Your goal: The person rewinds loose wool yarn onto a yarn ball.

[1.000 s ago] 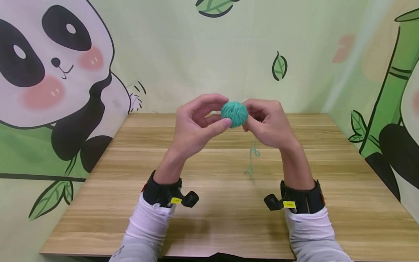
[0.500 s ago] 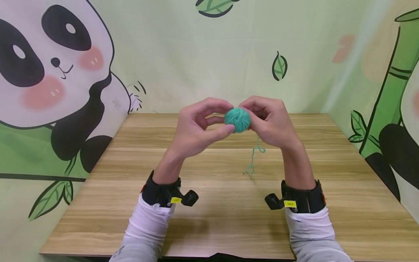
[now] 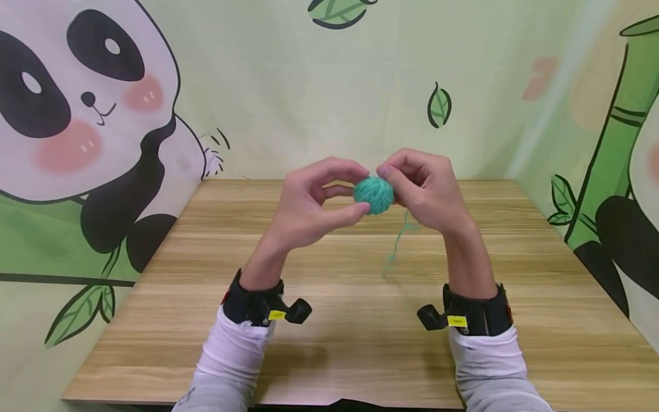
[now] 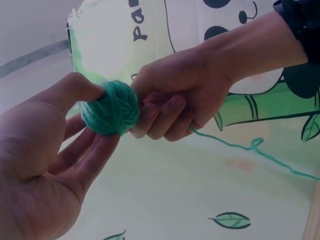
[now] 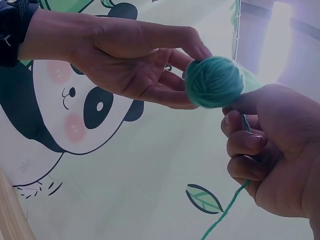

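A small ball of teal yarn is held up above the table. My left hand pinches it from the left between thumb and fingertips, as the left wrist view also shows with the yarn ball. Close against its right side, my right hand has its fingers curled round the yarn strand. In the right wrist view the strand runs through the curled fingers of the right hand and comes out below. The loose tail dangles beneath, slightly kinked.
A wood-grain table spreads under both forearms. Behind it stands a pale green backdrop with printed pandas, leaves and bamboo. Black wrist straps with small cameras jut inward from each wrist.
The yarn ball has moved slightly right and down with the left hand. My right fingertips have shifted from its right side to its upper right. The hanging tail sways a little.
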Available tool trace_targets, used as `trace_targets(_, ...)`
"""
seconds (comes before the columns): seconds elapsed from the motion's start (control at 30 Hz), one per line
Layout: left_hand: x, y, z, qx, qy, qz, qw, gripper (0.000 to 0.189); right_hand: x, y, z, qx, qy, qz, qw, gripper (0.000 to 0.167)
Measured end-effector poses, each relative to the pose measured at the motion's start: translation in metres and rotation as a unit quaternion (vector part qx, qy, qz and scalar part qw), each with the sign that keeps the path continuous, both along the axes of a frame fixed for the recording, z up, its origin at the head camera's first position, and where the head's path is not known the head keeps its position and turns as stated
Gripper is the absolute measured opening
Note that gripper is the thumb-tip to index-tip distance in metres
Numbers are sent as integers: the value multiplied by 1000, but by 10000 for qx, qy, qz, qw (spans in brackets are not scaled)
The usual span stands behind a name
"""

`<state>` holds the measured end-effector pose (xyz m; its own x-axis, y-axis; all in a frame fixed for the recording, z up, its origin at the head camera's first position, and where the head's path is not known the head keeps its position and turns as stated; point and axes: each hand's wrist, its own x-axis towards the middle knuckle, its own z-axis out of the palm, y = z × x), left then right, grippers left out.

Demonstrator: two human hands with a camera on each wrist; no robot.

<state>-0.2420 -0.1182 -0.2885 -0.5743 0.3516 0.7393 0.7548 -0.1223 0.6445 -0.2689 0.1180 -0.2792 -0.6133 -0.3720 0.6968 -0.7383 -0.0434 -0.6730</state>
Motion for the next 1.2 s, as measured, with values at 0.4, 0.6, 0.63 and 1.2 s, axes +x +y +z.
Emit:
trace_targets(0.4,-8,1,-5,-583,553,553,9952,40,-1,2,1,-306,326,92,9990,14)
trace_targets(0.6,-11,2,-5,-574,780,830,9918,40,-1,2,2,-273,360,258,9986,14)
trace_targets(0.63,-11,2,-6,-558,803,870,9914,40,-1,2,2,-262,370,278,9986,14)
trace_targets(1.2,-14,3,-6,-266,865,1397,9861,37,1,2,3,-20,642,326,9974,15)
